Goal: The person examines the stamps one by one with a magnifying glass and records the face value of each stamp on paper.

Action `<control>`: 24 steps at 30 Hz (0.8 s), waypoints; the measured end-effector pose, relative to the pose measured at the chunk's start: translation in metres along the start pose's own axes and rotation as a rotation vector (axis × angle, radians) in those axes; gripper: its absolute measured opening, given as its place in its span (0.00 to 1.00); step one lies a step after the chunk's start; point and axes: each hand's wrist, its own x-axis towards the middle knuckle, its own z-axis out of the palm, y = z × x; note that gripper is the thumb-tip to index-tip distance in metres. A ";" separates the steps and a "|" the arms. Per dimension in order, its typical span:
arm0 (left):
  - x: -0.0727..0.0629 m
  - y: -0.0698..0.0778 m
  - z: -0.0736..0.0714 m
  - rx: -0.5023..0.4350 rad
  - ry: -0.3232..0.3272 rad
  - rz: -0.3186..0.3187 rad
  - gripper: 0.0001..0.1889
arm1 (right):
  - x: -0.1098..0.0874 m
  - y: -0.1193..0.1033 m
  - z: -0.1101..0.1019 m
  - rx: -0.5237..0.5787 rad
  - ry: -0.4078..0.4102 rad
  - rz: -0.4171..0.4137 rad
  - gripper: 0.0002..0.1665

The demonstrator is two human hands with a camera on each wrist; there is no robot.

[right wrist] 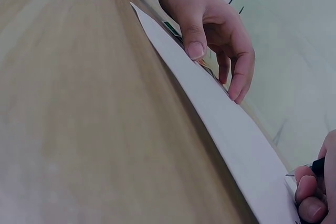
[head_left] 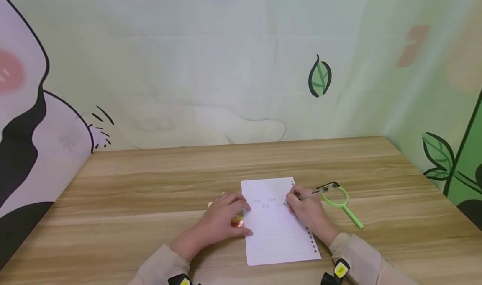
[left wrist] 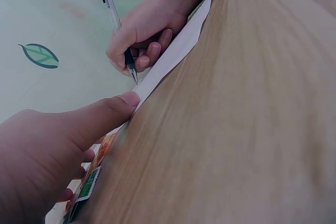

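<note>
A white sheet of lined paper (head_left: 278, 239), with punched holes down its right side and a few handwritten marks, lies on the table. My right hand (head_left: 310, 211) grips a clear-barrelled pen (left wrist: 111, 4) with a black grip, its tip right at the sheet near the writing. At the left edge of the paper, my left hand (head_left: 220, 218) rests with thumb and fingertips on the sheet, fingers loosely bent. Partly hidden beneath that hand are colourful printed pieces (head_left: 237, 221); a green one (left wrist: 89, 183) has a scalloped, stamp-like edge.
Just right of the right hand lies a green magnifying glass (head_left: 352, 216), its handle pointing toward the front right. The wood-grain table (head_left: 150, 172) meets a cloth backdrop (head_left: 169, 67) printed with leaves and a cartoon figure along its back and sides.
</note>
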 end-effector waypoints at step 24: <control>0.000 0.000 0.001 -0.004 -0.003 -0.003 0.24 | 0.000 0.002 0.000 -0.034 0.000 -0.003 0.10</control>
